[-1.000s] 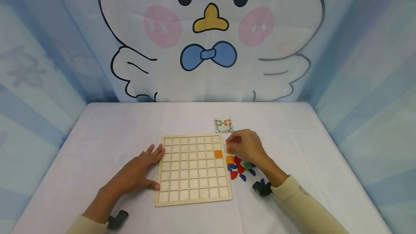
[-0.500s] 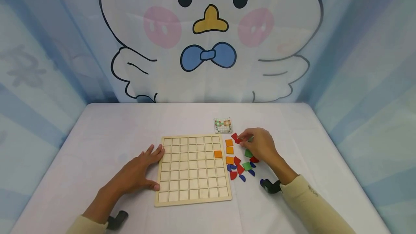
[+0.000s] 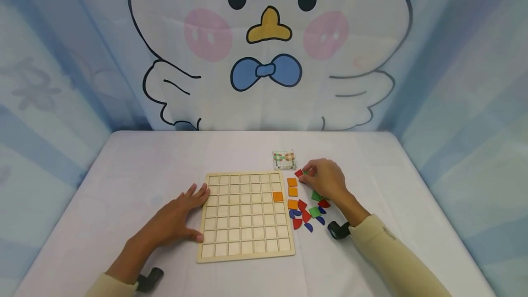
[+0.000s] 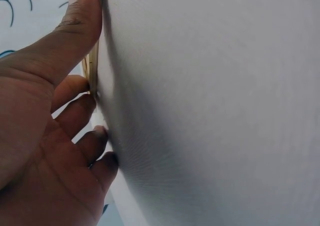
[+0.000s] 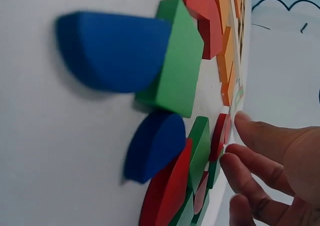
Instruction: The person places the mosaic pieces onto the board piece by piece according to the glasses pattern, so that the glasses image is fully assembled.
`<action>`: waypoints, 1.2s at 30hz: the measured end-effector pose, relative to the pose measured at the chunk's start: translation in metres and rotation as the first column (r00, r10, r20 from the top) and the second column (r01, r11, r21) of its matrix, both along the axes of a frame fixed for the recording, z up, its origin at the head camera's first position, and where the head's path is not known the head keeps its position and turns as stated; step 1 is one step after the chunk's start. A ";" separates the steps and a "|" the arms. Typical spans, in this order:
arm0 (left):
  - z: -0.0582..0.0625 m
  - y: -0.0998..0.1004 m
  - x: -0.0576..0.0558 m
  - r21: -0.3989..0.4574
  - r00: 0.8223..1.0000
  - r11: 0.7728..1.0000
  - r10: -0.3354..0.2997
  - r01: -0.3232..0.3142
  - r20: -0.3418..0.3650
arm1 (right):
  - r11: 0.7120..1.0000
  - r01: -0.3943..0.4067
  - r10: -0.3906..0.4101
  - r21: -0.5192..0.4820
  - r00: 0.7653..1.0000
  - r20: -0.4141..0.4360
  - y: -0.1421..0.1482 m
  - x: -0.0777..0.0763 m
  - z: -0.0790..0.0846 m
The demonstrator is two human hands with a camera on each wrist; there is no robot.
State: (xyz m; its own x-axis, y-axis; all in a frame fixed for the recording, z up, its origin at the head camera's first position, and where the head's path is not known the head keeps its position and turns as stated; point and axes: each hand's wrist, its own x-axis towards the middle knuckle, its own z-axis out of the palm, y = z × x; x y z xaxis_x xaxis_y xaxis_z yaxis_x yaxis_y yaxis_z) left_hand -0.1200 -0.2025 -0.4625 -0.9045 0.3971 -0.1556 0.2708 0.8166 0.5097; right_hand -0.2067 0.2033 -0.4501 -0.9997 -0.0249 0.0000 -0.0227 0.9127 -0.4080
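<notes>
My left hand [image 3: 179, 217] rests along the left edge of the wooden grid board [image 3: 233, 257], fingers spread and thumb near its lower left corner. In the left wrist view the thumb [image 4: 75, 30] lies against the board's edge. An orange square [image 3: 277, 196] sits in a cell near the right side. My right hand [image 3: 326, 180] is over the pieces right of the board. In the right wrist view a gap shows between thumb and fingertips, close to a red piece [image 5: 218, 136]; contact is unclear. A green piece [image 3: 305, 173] shows partly under the fingers.
Several orange squares [image 3: 292, 192] line the board's right edge. Nearby lie red wedges [image 3: 297, 223], blue half-rounds [image 3: 308, 227] and a green square [image 3: 315, 212]. A small pattern card [image 3: 284, 160] lies behind the board. A printed curtain [image 3: 264, 109] hangs behind the table.
My right hand has left the orange squares, moving right and then slightly back left to the red and green pieces, uncovering the orange squares. My left hand stays on the board.
</notes>
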 end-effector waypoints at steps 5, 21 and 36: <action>0.000 0.001 0.000 0.002 1.000 1.000 -0.007 0.007 -0.009 | 1.000 0.020 -0.020 0.006 1.000 0.011 -0.005 -0.007 0.000; 0.001 0.002 0.002 0.001 1.000 1.000 -0.002 0.002 -0.013 | 0.995 -0.030 0.029 -0.091 1.000 -0.013 -0.013 -0.009 -0.003; 0.001 0.002 0.001 -0.015 1.000 1.000 0.009 -0.009 0.006 | 0.962 -0.098 0.105 -0.254 0.994 0.013 -0.032 0.004 0.002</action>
State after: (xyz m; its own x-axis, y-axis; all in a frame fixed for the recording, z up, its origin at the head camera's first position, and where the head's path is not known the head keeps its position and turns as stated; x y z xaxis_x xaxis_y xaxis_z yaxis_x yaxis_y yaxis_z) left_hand -0.1188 -0.2007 -0.4618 -0.9073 0.3861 -0.1665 0.2602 0.8266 0.4990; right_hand -0.2024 0.1716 -0.4476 -0.9917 -0.1285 -0.0069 -0.0958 0.7731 -0.6270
